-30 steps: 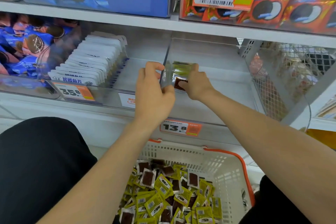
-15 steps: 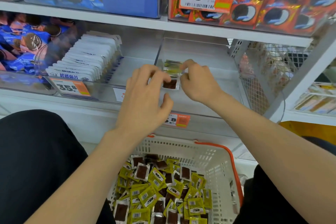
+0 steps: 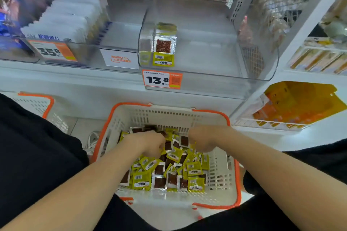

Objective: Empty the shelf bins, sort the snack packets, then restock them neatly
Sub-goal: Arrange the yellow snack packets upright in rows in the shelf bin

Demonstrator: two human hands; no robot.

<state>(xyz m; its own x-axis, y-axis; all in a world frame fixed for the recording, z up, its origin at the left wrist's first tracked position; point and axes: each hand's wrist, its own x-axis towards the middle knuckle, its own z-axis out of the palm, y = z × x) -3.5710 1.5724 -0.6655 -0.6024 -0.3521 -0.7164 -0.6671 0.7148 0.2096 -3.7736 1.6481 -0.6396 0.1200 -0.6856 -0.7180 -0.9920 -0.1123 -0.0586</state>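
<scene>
While both hands reach down into it, the heap of yellow-green snack packets [image 3: 169, 170] with dark windows fills the white basket [image 3: 219, 176], which has orange handles and sits low between the person's knees. The left hand [image 3: 150, 143] is curled, fingers down among the packets at the far side of the heap; whether it has closed on one cannot be told. The right hand [image 3: 202, 139] is likewise bunched, knuckles up, its fingertips hidden against the packets, so its grip cannot be told either. Above, a small upright stack of the same packets [image 3: 164, 47] stands in the front left corner of the clear shelf bin [image 3: 216, 73], against its left wall; the rest of that bin is bare. A price tag reading 13.8 [image 3: 162, 80] hangs on the shelf edge below the stack. To the left, a neighbouring bin holds a row of white packets [image 3: 71, 17] behind a 35.8 tag [image 3: 51, 50]. A second basket [image 3: 45, 107] shows at the left edge, partly hidden by a black-clothed leg [image 3: 33, 155]. Orange packages [image 3: 300, 103] lie on a wire shelf at the right.
</scene>
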